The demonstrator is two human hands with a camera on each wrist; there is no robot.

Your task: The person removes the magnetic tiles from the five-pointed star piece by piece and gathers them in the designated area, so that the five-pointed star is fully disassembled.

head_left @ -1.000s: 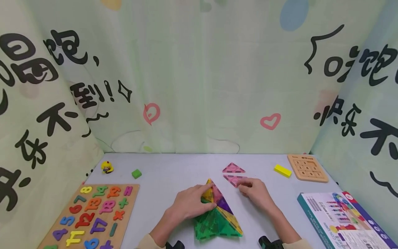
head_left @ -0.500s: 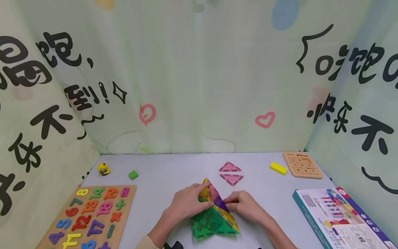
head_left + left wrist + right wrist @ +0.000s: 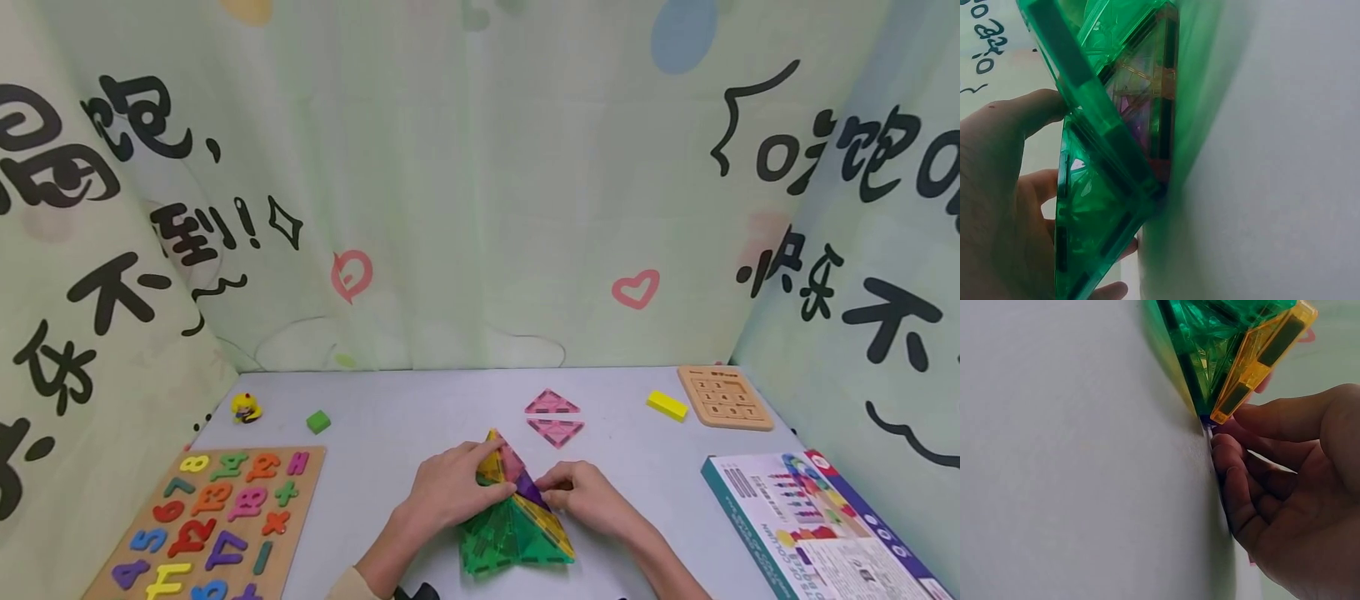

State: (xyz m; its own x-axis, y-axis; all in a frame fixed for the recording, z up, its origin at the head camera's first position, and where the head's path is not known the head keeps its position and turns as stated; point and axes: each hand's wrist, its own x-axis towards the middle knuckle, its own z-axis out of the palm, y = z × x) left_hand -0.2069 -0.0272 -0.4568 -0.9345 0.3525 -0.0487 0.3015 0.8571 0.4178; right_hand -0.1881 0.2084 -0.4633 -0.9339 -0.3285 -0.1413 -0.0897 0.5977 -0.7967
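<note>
A pointed structure of translucent magnetic tiles stands on the table, green in front with yellow, pink and purple triangles up its right side. My left hand grips its upper left, thumb across the front and fingers behind the top. At the right side my right hand pinches the structure's edge by the purple tile. The right wrist view shows its thumb at the corner of an orange-yellow tile, with curled fingers low against the table. In the left wrist view green tiles lean against the left thumb.
Two pink triangle tiles lie behind the structure. A number-and-letter board is at left, with a green block and a yellow figurine beyond. On the right are a yellow block, a wooden number board and a box.
My right hand has left the pink tiles and come down to the structure's right edge. The left hand keeps its hold. The head view has shifted slightly.
</note>
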